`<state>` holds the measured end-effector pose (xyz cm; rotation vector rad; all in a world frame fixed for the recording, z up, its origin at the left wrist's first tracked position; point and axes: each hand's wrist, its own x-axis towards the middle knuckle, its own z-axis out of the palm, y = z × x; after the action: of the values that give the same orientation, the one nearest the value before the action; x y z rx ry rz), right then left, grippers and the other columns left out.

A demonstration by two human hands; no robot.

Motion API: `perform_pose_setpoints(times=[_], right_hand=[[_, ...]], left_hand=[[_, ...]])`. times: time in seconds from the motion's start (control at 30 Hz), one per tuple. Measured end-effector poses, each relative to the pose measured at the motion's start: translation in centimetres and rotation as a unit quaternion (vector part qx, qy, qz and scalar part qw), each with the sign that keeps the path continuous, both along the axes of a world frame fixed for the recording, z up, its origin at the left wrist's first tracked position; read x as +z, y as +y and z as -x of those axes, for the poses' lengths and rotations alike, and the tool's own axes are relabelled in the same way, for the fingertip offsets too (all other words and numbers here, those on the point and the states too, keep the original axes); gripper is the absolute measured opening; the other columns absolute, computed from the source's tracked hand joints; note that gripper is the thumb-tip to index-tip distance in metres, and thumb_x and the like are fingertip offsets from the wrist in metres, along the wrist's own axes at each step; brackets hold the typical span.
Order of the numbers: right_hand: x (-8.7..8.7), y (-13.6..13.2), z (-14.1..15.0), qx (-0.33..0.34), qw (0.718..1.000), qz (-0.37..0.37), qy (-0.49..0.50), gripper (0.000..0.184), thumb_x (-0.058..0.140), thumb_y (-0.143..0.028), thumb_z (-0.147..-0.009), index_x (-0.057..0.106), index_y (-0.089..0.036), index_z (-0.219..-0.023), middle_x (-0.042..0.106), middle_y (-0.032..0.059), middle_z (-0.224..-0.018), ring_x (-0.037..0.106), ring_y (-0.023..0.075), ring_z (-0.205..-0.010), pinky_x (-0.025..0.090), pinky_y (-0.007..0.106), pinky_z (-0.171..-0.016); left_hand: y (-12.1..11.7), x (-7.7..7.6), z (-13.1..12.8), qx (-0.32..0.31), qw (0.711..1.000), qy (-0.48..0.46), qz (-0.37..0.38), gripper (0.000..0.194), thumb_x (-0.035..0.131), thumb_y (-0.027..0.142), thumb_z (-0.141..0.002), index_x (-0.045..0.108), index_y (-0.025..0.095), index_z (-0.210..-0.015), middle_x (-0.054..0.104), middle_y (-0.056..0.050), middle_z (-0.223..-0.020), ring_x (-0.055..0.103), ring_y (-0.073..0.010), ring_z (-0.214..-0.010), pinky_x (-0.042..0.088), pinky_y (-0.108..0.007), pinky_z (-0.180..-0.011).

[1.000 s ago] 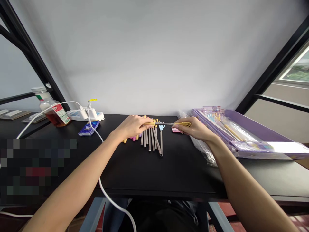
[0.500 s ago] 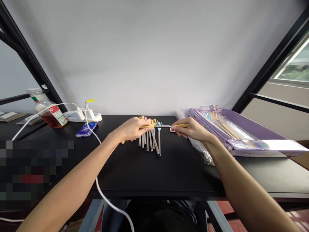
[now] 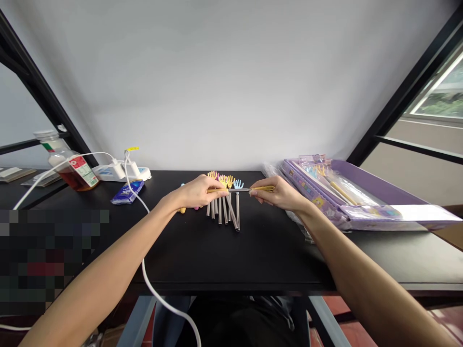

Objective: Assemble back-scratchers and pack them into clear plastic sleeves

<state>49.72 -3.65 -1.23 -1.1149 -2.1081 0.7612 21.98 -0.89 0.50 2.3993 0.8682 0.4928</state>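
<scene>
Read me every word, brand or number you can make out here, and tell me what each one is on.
No text reads clearly enough to quote.
Red and white label on the bottle: too small.
Blue packet: markings too small.
Yellow tag by the plugs: too small.
Purple box: printing too blurred.

This looks like a desk corner in a home or dormitory room, though which of the two cannot be told. The black worktop (image 3: 253, 260) stands against a plain pale wall (image 3: 231, 86), with slanting black metal bars (image 3: 401, 79) beyond both its ends. On its left part are a power strip (image 3: 145, 174) with chargers, a bottle (image 3: 68, 171) and a blue packet (image 3: 126, 192). Reddish floor tiles (image 3: 358, 333) show below it, and a window (image 3: 443, 99) beyond its right end.
</scene>
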Motion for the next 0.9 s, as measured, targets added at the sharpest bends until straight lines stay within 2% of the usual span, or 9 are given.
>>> perform_pose_setpoints(times=[0.13,0.27,0.37,0.47,0.6,0.7,0.77,0.9], right_hand=[[-0.2,0.0,0.6,0.001,1.000,-0.031,-0.002,0.043,0.064,-0.054,-0.090,0.068,-0.015,-0.072,0.058,0.0010,-0.059,0.044,0.0104,-0.052,0.035,0.028,-0.052],[-0.4,-0.1,1.0,0.005,1.000,-0.028,0.006,0.044,0.064,-0.052,-0.091,0.063,-0.016,-0.067,0.057,0.0005,-0.059,0.043,0.0095,-0.051,0.034,0.027,-0.050],[-0.5,0.0,1.0,0.003,1.000,-0.009,0.013,0.042,0.065,-0.052,-0.090,0.065,-0.016,-0.069,0.057,0.0001,-0.059,0.043,0.0090,-0.047,0.033,0.027,-0.047],[0.0,0.0,0.8,0.008,1.000,0.006,0.017,0.040,0.067,-0.053,-0.088,0.069,-0.017,-0.074,0.060,0.0007,-0.061,0.046,0.0096,-0.046,0.036,0.027,-0.047],[1.2,-0.3,0.4,-0.008,0.998,0.008,0.056,0.037,0.074,-0.052,-0.084,0.073,-0.016,-0.094,0.066,0.0025,-0.067,0.057,0.0134,-0.053,0.046,0.029,-0.056],[1.5,-0.4,0.2,-0.032,0.990,0.004,0.139,0.041,0.078,-0.051,-0.081,0.073,-0.015,-0.099,0.070,0.0051,-0.072,0.066,0.0180,-0.065,0.051,0.031,-0.063],[1.1,-0.2,0.2,-0.037,0.983,0.013,0.182,0.041,0.078,-0.051,-0.081,0.074,-0.014,-0.097,0.072,0.0072,-0.077,0.068,0.0191,-0.071,0.053,0.033,-0.068],[-0.2,0.1,1.4,-0.053,0.965,0.042,0.252,0.042,0.082,-0.050,-0.077,0.075,-0.014,-0.095,0.069,0.0038,-0.070,0.063,0.0154,-0.063,0.049,0.030,-0.062]], left_hand=[[0.0,0.0,0.1,0.002,1.000,0.002,0.028,0.036,0.055,0.047,-0.095,0.066,0.017,-0.078,0.039,0.005,-0.052,0.039,-0.0080,-0.040,0.031,-0.022,-0.041],[-0.1,-0.1,-0.2,-0.008,1.000,-0.006,0.006,0.036,0.055,0.042,-0.095,0.062,0.017,-0.071,0.036,0.006,-0.052,0.034,-0.0072,-0.042,0.027,-0.023,-0.044],[-0.1,-0.3,-0.5,-0.009,0.998,-0.001,-0.055,0.034,0.054,0.038,-0.096,0.062,0.016,-0.071,0.039,0.005,-0.053,0.032,-0.0072,-0.044,0.025,-0.024,-0.048],[-0.2,-0.5,-0.8,-0.005,0.989,0.028,-0.148,0.032,0.050,0.037,-0.099,0.062,0.018,-0.076,0.042,0.005,-0.054,0.033,-0.0088,-0.046,0.025,-0.026,-0.051],[-0.1,-0.7,-0.8,0.028,0.954,0.063,-0.290,0.029,0.045,0.039,-0.103,0.067,0.021,-0.098,0.058,0.002,-0.064,0.048,-0.0126,-0.054,0.029,-0.026,-0.055],[0.1,-0.8,-0.5,0.055,0.941,0.093,-0.320,0.032,0.040,0.039,-0.106,0.065,0.024,-0.117,0.068,0.000,-0.078,0.055,-0.0131,-0.057,0.033,-0.025,-0.056],[0.1,-1.0,-0.4,0.071,0.937,0.106,-0.325,0.034,0.039,0.040,-0.106,0.064,0.024,-0.122,0.072,-0.001,-0.087,0.059,-0.0131,-0.058,0.036,-0.025,-0.056],[-0.4,-1.5,-1.2,0.107,0.919,0.094,-0.368,0.037,0.041,0.047,-0.105,0.064,0.025,-0.123,0.073,-0.005,-0.101,0.067,-0.0164,-0.071,0.037,-0.025,-0.058]])
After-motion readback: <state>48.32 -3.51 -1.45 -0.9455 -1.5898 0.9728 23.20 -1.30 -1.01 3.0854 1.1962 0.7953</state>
